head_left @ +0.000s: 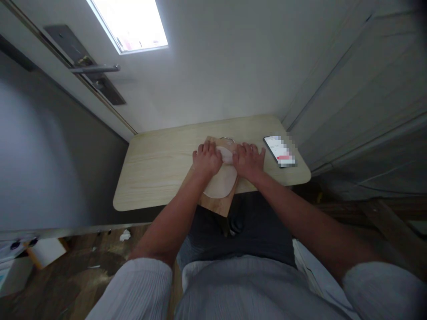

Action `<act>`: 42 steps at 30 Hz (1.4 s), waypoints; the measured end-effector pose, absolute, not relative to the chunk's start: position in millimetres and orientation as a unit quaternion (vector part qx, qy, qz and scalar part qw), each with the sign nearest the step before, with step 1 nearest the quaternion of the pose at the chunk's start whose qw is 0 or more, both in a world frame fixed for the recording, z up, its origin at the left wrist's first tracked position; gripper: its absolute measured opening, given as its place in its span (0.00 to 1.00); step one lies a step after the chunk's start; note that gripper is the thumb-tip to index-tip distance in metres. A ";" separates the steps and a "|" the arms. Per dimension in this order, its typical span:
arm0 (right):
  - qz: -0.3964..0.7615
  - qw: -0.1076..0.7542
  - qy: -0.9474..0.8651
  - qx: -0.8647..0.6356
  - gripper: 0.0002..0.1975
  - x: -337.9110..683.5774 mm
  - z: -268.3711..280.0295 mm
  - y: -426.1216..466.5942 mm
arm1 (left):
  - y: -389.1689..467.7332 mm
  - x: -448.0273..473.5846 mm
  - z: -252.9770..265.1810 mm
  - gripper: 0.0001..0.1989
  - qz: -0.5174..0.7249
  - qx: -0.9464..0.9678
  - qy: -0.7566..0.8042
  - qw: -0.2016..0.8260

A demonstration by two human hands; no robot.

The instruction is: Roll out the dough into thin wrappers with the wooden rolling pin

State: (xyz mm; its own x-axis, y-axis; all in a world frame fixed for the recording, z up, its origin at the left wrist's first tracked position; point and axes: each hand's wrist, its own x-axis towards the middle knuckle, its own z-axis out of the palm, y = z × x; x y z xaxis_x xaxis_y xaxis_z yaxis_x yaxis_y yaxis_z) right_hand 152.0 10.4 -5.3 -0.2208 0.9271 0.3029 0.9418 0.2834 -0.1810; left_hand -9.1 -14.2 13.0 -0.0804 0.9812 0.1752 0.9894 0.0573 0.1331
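Note:
On a wooden cutting board point(216, 206) lies a flat, round, pale sheet of dough point(221, 183). Across its far part sits a short pale cylinder, which looks like a rolling pin point(226, 155). My left hand point(207, 159) is closed over the left end of this pin, fingers curled forward. Closed over the right end is my right hand point(247, 160), its thumb side toward the pin's middle. Both palms hide the pin's ends and part of the board. Behind the hands, a metal handle point(228, 139) shows at the board's far edge.
The board rests on a narrow light-wood table point(150, 171), its near corner jutting past the front edge. A phone point(279, 151) lies at the table's right. Behind stands a white door with a lever handle point(95, 69). Crumpled paper point(125, 235) lies on the floor.

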 end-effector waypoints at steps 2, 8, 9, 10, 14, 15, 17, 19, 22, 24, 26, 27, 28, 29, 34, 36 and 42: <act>-0.019 0.178 -0.779 -0.601 0.24 153.2 -4.5 3.7 | -22.3 -7.2 12.7 0.26 -0.114 -0.677 -0.727 0.021; -0.013 0.179 -0.782 -0.598 0.26 160.5 -9.6 -24.1 | -52.2 -2.1 7.0 0.29 -0.117 -0.675 -0.728 0.027; -0.016 0.183 -0.781 -0.596 0.27 162.0 -11.4 -29.2 | -57.3 -1.8 6.0 0.30 -0.115 -0.676 -0.727 0.027; -0.018 0.187 -0.781 -0.596 0.27 163.3 -13.1 -33.6 | -61.8 -1.6 5.2 0.30 -0.111 -0.679 -0.726 0.025; -0.011 0.185 -0.784 -0.593 0.28 165.1 -16.4 -38.0 | -67.6 -2.6 5.8 0.31 -0.098 -0.683 -0.723 0.020; -0.009 0.183 -0.784 -0.593 0.28 164.6 -16.1 -35.4 | -65.5 -3.1 6.8 0.31 -0.097 -0.683 -0.724 0.021; -0.009 0.183 -0.785 -0.592 0.28 162.7 -14.8 -26.8 | -57.6 -4.1 8.9 0.30 -0.096 -0.682 -0.725 0.023; -0.014 0.186 -0.786 -0.590 0.28 160.2 -13.6 -16.0 | -46.9 -5.3 10.5 0.30 -0.093 -0.680 -0.727 0.023; -0.025 0.195 -0.782 -0.591 0.27 156.0 -13.0 -0.3 | -30.3 -7.8 10.9 0.29 -0.088 -0.678 -0.729 0.019; -0.028 0.198 -0.781 -0.592 0.26 153.3 -13.0 8.4 | -20.7 -9.9 10.7 0.29 -0.089 -0.680 -0.728 0.017; -0.031 0.200 -0.780 -0.592 0.26 150.8 -12.6 15.9 | -12.3 -12.0 10.8 0.28 -0.092 -0.682 -0.726 0.017; -0.032 0.202 -0.779 -0.592 0.26 149.5 -12.2 19.5 | -8.5 -13.0 11.1 0.28 -0.093 -0.683 -0.725 0.017; -0.034 0.204 -0.779 -0.592 0.25 148.4 -11.7 23.0 | -4.9 -13.8 11.4 0.28 -0.094 -0.684 -0.723 0.018; -0.036 0.205 -0.779 -0.592 0.25 147.4 -11.1 26.4 | -1.4 -14.6 11.8 0.28 -0.095 -0.685 -0.722 0.020; -0.032 0.201 -0.782 -0.590 0.25 144.4 -9.3 42.4 | 12.7 -17.2 13.0 0.26 -0.095 -0.689 -0.718 0.026; -0.027 0.198 -0.785 -0.587 0.25 143.9 -9.8 48.2 | 17.7 -18.4 12.6 0.25 -0.091 -0.690 -0.717 0.024; -0.014 0.176 -0.786 -0.592 0.25 141.0 -9.3 64.0 | 36.6 -24.9 8.6 0.25 -0.085 -0.694 -0.715 0.002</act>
State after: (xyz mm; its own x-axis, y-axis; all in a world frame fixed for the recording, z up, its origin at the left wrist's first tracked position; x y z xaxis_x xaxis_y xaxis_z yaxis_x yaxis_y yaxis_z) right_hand 141.0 64.0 -9.3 -0.2367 0.9265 0.2926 0.9363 0.2979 -0.1860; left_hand -24.9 36.6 8.6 -0.0358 0.9919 0.1216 0.9928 0.0214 0.1182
